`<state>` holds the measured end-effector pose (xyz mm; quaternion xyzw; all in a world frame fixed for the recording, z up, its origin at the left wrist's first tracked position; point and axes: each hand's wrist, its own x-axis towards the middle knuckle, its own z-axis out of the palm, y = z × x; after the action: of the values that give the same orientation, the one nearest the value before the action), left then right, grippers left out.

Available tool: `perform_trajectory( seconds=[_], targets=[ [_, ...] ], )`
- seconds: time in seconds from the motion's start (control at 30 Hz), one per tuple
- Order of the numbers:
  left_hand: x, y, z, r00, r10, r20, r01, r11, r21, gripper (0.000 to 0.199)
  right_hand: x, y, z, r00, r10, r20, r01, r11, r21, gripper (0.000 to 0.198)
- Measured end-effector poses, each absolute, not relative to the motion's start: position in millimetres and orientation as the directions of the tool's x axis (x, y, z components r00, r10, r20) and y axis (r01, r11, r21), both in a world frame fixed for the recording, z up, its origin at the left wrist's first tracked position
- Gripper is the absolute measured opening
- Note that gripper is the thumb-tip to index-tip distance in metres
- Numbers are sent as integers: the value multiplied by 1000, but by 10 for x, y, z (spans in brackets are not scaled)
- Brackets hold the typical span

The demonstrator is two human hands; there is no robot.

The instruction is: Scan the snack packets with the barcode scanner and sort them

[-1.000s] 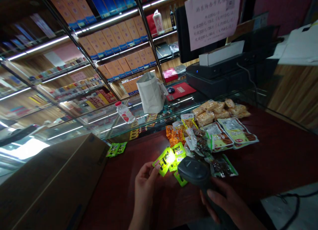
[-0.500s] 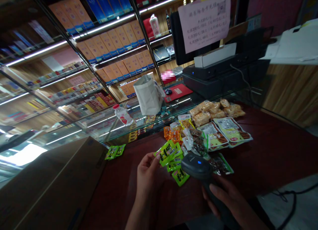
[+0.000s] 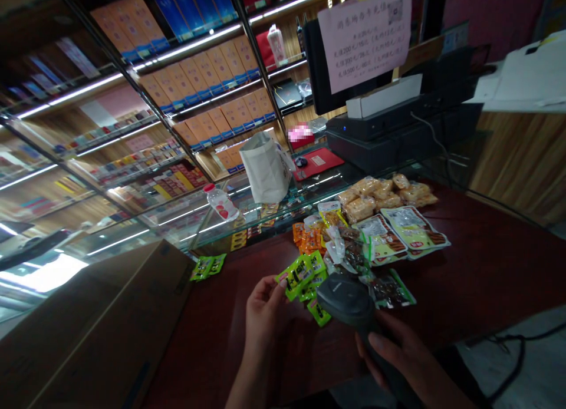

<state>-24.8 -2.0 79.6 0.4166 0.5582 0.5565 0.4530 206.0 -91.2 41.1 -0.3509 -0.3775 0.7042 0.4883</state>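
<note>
Pinched in the fingers of my left hand (image 3: 264, 303) is a green snack packet (image 3: 295, 276), held just above other green packets (image 3: 319, 312) on the dark red tabletop. My right hand (image 3: 398, 350) is wrapped round the handle of a black barcode scanner (image 3: 347, 300), whose head points at the green packets and hides some of them. Close behind lie orange packets (image 3: 309, 239), a yellow packet (image 3: 331, 215) and clear bags of dark snacks (image 3: 391, 288). To their right are two flat green-and-white snack pouches (image 3: 416, 231), with wrapped tan snacks (image 3: 360, 208) beyond.
A cardboard box (image 3: 106, 320) takes up the left side, with green packets (image 3: 209, 267) by its corner. A bottle with a red cap (image 3: 221, 203) and a white paper bag (image 3: 265, 168) stand on the glass counter. Behind are a monitor (image 3: 315, 73) and stocked shelves.
The scanner head has shifted slightly left, over the lower green packets, and its blue light no longer shows. My left hand keeps the green packet in nearly the same place.
</note>
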Motion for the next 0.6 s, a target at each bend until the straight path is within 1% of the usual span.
perform_trajectory(
  seconds=[0.17,0.37,0.5,0.6],
  targets=[
    [-270,-28,728,-257,965,-49,-41,40,998,36,2029,-936,379,-249,961,-118,-420,-217,-881,46],
    [-261,197,751,-200,980,-12,-17,9,1000,35,2086,-901,362,-216,965,-151,-445,-235,-864,48],
    [-224,481,781,-108,990,-91,1,91,996,39,2120,-892,369,-168,971,-170,-496,-233,-836,50],
    [-211,668,765,-52,984,-171,14,172,985,39,2150,-925,363,-152,971,-182,-468,-233,-852,49]
  ],
)
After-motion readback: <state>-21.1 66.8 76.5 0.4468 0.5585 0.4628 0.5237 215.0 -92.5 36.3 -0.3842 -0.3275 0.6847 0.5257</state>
